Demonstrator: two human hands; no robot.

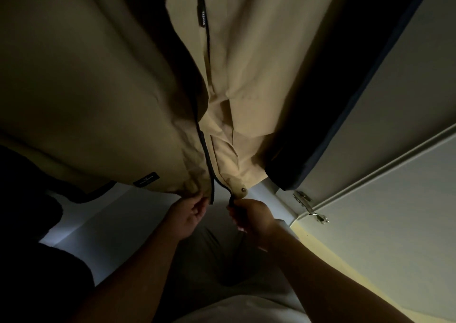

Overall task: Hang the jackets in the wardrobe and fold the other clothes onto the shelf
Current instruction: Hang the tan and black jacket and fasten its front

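Note:
A tan jacket [246, 80] with a dark zipper down its front hangs inside the dim wardrobe and fills the upper middle of the view. Its front is open at the bottom. My left hand [187, 217] pinches the hem of the jacket's left front panel beside the zipper edge. My right hand [251, 216] grips the bottom end of the right zipper edge, just under a snap button on the hem. The two zipper ends sit a small gap apart.
A dark navy garment [350, 95] hangs to the right of the tan jacket. Another dark garment [27, 179] hangs at the far left. The open wardrobe door [394, 211] with a metal hinge [309, 206] stands at right.

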